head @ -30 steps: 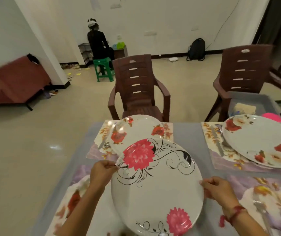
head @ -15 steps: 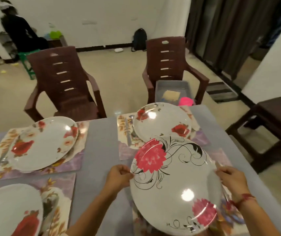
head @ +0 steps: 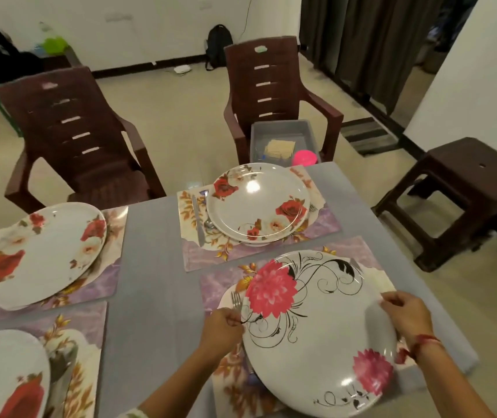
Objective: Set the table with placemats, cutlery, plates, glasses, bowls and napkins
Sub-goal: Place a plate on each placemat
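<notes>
A large white plate point(head: 319, 330) with pink flowers and black swirls is low over the near right floral placemat point(head: 220, 280). My left hand point(head: 221, 327) pinches its left rim and my right hand point(head: 407, 315) grips its right rim. A fork point(head: 236, 301) lies on that mat at the plate's left edge. Three other mats carry white rose plates: far right point(head: 257, 203), far left point(head: 42, 251) and near left point(head: 3, 378). A knife point(head: 198, 218) and a spoon lie left of the far right plate.
The grey table point(head: 150, 282) ends just right of my right hand. Two brown plastic chairs point(head: 81, 140) stand behind it; the right one holds a grey bin point(head: 280, 131) with napkins and a pink bowl point(head: 304, 158). A brown stool point(head: 464, 191) stands at the right.
My view swung right. Both hands carried the pink-flower plate from the table's left side to the near right placemat and lowered it there.
</notes>
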Demonstrator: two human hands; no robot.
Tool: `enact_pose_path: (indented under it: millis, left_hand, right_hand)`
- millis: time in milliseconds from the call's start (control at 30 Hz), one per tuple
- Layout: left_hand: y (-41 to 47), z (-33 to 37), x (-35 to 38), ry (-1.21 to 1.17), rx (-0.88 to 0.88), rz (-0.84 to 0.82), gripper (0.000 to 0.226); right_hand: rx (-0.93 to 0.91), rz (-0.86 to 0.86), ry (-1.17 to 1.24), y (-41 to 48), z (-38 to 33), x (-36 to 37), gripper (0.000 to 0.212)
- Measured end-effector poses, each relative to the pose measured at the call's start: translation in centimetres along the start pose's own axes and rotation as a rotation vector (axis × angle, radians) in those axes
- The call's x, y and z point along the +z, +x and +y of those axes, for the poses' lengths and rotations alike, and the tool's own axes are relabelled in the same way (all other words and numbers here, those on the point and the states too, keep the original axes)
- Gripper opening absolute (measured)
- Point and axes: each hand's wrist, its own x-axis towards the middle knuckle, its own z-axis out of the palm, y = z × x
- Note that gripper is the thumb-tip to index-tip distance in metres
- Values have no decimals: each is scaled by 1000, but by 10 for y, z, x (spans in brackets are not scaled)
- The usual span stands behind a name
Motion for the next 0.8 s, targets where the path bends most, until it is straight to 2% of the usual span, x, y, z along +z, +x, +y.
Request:
enact_pose_path:
  millis: [133,267,467,800]
  left_hand:
    - [1,-4,0,12,18,31,14]
    - [1,-9,-4,23,38,54,14]
    - [7,-22,-13,24,34,80,15]
    - [14,-29,-14,-2,21,114,17]
  right_hand:
    - [-40,-39,-44,-6,-8,3,24]
    - [-78,-45,-71,-15,-19,7,16]
    - [-121,-161,-148,-28,-25,20,24]
    - [-166,-288,-122,-27,-22,11,35]
